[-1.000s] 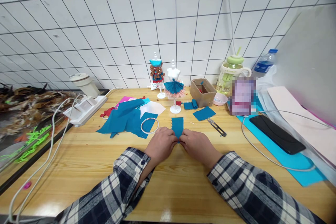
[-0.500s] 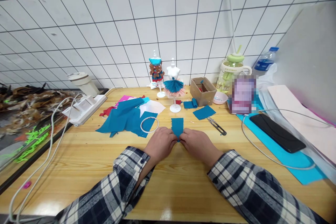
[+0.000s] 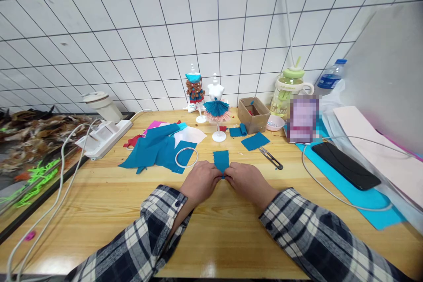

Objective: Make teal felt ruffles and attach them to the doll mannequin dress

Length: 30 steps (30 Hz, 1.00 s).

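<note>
Both hands pinch the near end of a small teal strip of crepe paper, whose left edge is frayed or finely notched. My left hand grips its lower left corner, and my right hand its lower right; the fingertips are partly hidden. Past my left hand lie larger teal sheets with a white ring on them. Beyond my right hand are thread snips and another teal piece. A white mini dress form wearing a teal and pink pleated skirt stands straight ahead.
A second dressed form and a cardboard box stand at the back. On the right are a pink bowl, a drink bottle, a phone and a black device. A power strip with cables sits left.
The view has shifted slightly. Both hands keep their hold on the teal strip, which now leans a little to the left at its far end.
</note>
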Motion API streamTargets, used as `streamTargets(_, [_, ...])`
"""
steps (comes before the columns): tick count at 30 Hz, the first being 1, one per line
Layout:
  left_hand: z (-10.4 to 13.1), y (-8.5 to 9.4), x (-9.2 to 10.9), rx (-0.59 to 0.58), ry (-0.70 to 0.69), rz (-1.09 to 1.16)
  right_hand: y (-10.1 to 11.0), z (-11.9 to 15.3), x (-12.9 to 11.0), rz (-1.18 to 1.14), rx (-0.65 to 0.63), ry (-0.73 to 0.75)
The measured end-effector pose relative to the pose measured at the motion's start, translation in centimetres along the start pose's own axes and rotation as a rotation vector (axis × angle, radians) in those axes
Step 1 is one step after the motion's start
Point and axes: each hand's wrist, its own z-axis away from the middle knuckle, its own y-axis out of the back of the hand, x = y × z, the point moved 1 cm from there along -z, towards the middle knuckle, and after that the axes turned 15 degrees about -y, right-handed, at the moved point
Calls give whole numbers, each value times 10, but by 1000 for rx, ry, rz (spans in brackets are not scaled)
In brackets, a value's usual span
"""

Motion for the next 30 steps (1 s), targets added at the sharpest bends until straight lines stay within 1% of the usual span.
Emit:
streamTargets(3, [0, 1, 1, 25, -23, -16, 0, 0, 0, -2, 15, 10])
streamTargets(6, [0, 1, 1, 17, -44, -19, -1, -1, 0, 1, 0, 1])
streamTargets(12, [1, -1, 0, 12, 8, -35, -1, -1, 1, -41, -31, -22])
streamTargets(14, [1, -1, 0, 8, 6, -37, -1, -1, 1, -34, -32, -15])
streamTargets(21, [-2, 0, 2, -4, -28, -45, -3, -2, 0, -14, 2, 20])
streamTargets(27, [-1, 0, 2, -10, 23, -44, -4, 0, 1, -35, 18, 2])
streamTargets(30, [-1, 0, 2, -13, 17, -52, -3, -1, 2, -39, 16, -4])
